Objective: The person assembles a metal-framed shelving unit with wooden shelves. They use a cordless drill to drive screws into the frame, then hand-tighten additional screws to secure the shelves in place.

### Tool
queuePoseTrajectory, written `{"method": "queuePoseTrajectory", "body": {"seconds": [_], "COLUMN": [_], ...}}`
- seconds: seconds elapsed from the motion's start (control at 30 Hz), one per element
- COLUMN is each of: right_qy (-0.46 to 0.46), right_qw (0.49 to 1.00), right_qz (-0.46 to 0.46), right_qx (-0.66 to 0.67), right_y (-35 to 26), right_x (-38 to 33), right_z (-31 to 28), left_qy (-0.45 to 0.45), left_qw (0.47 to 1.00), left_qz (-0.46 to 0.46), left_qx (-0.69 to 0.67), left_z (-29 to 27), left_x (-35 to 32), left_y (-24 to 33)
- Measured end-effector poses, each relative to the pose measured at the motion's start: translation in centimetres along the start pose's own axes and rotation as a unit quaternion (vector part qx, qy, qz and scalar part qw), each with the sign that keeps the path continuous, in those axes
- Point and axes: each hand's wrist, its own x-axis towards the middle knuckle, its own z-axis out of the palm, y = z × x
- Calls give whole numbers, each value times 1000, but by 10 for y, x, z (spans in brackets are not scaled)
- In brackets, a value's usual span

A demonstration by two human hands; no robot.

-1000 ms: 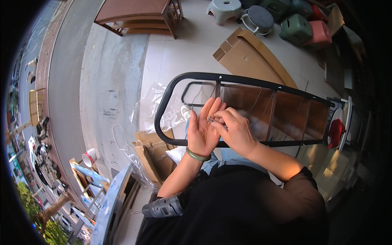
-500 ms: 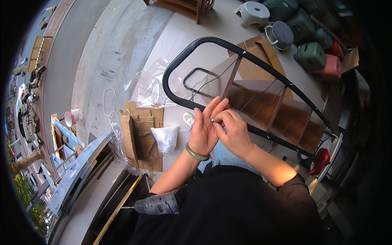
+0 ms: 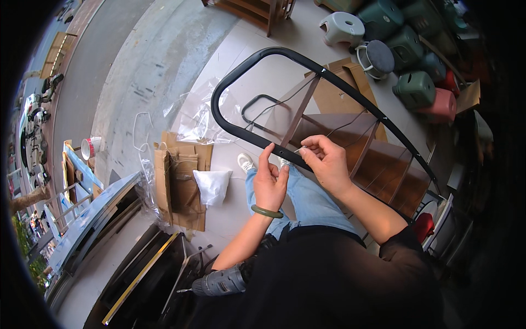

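My right hand (image 3: 329, 165) pinches a small metal screw (image 3: 299, 149) between thumb and fingertips, beside the near rail of a shelf rack. This black tubular frame (image 3: 236, 129) has a rounded end and brown boards (image 3: 330, 129); a small hole (image 3: 281, 152) shows in its near rail. My left hand (image 3: 270, 183), with a green bangle (image 3: 267, 211) at the wrist, has its index finger stretched up to that rail and its thumb apart. Its other fingers are bent, so I cannot see whether anything lies in the palm. A grey power drill (image 3: 220, 282) hangs at my left side.
Flattened cardboard (image 3: 181, 189), a white pouch (image 3: 212, 186) and clear plastic wrap (image 3: 205, 120) lie on the floor to the left. Plastic stools (image 3: 413, 89) are stacked at the back right. Near left are dark panels (image 3: 137, 279) with a yellow strip.
My hands have come apart. The right one has moved right and up to the rail with the screw; the left has turned, its index finger now at the rail.
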Motion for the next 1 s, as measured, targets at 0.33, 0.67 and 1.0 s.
{"method": "queuePoseTrajectory", "body": {"seconds": [0.33,0.67,1.0], "right_qy": [-128,-159,-174], "right_qw": [988,983,968], "right_qz": [-14,-39,-96], "right_qx": [-89,-86,-151], "right_y": [0,-1,6], "right_x": [17,20,27], "right_z": [-10,-9,5], "left_qy": [148,124,135], "left_qw": [982,904,906], "left_qz": [-43,-210,-171], "left_qx": [-104,-350,-364], "left_z": [37,49,55], "left_x": [2,8,8], "left_y": [-3,2,-11]}}
